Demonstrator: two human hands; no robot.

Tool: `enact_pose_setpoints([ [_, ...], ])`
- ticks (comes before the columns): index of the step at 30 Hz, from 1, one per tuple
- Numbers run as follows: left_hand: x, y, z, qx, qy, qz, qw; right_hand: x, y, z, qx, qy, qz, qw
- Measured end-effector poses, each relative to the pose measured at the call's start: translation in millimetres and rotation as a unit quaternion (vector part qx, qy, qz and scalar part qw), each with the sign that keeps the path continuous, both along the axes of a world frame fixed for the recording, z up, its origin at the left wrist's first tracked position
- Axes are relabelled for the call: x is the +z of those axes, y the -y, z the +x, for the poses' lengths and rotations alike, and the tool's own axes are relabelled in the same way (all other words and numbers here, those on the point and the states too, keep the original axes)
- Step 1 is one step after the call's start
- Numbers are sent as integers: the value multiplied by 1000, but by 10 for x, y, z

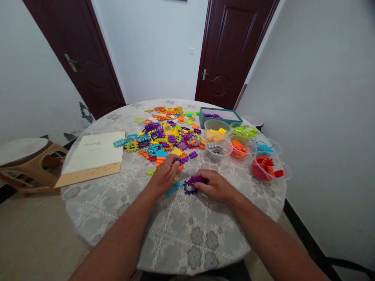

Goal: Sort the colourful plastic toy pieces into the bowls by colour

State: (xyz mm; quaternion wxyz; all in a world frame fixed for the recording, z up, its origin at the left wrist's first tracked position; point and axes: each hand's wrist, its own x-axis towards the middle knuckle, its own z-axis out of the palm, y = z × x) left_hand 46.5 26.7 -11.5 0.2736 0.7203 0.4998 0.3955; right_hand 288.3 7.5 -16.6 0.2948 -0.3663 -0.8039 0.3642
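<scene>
My right hand (215, 185) is closed on a purple gear piece (193, 180), over a dark purple ring-shaped gear (189, 189) near the table's middle. Left of that ring lie blue pieces (172, 189). My left hand (166, 173) rests at the near edge of a mixed pile of coloured plastic pieces (164, 136), its fingers curled by small purple pieces (184, 160); whether it grips one is too small to tell. An orange piece (160, 161) shows beside the left hand, and a purple cylinder piece (193, 154) lies just beyond both hands.
Clear tubs of yellow (216, 132), grey (215, 149), orange, green, blue and red (265, 166) pieces stand on the right. Behind them is a green box (205, 120) with purple pieces. A sheet of paper (93, 150) lies on the left. A wooden stool (38, 162) stands beyond.
</scene>
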Motion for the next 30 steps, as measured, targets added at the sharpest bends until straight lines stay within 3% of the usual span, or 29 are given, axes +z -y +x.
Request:
enact_pose_setpoints([
  [2,27,7,2,-16,101,-73,992,-22,-8,-36,-32,-27,-9,999],
  [5,2,16,35,-75,247,-197,946,-107,-48,-67,-95,-88,-29,991],
  [9,-47,51,110,-114,289,-272,911,-210,-90,-93,-124,-132,-41,983],
  [13,-54,82,149,-120,287,-304,900,-174,-52,-118,-149,-116,61,980],
  [17,-57,61,135,-95,335,-317,882,-101,24,-176,-109,-76,180,975],
  [22,-46,39,114,-80,390,-331,856,-100,62,-269,-73,24,213,974],
  [30,-17,93,97,-104,341,-322,877,-109,89,-289,-43,72,259,962],
])
